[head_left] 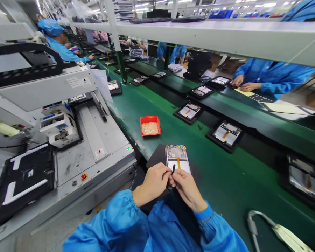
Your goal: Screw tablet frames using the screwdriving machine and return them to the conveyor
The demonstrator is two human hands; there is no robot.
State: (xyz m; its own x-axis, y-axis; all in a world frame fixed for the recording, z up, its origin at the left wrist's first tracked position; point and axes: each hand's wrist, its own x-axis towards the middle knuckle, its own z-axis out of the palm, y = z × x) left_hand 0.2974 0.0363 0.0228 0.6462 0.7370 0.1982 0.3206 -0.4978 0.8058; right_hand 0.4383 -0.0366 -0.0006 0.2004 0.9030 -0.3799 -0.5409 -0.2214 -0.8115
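Where the hands (153,180) (187,186) meet, a black part (173,169) sits between.

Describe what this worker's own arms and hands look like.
Loose, bright blue sleeves cover the arms. The left sleeve gathers at the wrist; the right sleeve ends in a snug blue cuff. The left hand and right hand wear no gloves.

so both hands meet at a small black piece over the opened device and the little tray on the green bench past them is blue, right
Not quite: the head view shows the little tray is red, not blue. The left hand and right hand do meet at a small black piece over the opened device, with the tray past them on the green bench.
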